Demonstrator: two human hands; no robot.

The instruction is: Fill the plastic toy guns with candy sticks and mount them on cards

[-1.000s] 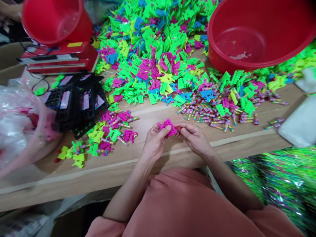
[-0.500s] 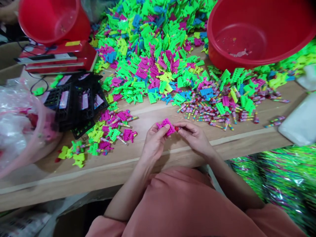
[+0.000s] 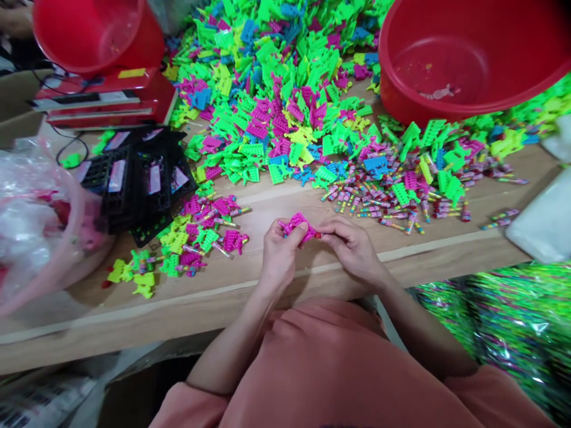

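Note:
A magenta plastic piece [image 3: 300, 223] is pinched between the thumb and fingers of my left hand [image 3: 280, 249]. My right hand [image 3: 350, 246] has thumb and forefinger closed on a small candy tube, whose red end [image 3: 317, 235] touches the right side of the magenta piece; the rest of the tube is hidden by the fingers. Beyond my right hand lies a pile of candy tubes [image 3: 357, 196]. Left of my left hand are magenta, green and yellow pieces [image 3: 207, 239], several with tubes in them. A large heap of mostly green pieces [image 3: 267, 107] covers the back.
Two red tubs [image 3: 446, 107] [image 3: 98, 35] stand at the back, the left one above a red box [image 3: 147, 95]. Black trays [image 3: 138, 178] and a pink basket [image 3: 75, 238] of clear bags are at left. A white block [image 3: 542, 217] lies at right on the wooden table [image 3: 241, 279].
The red end of the tube in my right hand has come up against the magenta piece, which is slightly turned in my left hand. The view has shifted a little.

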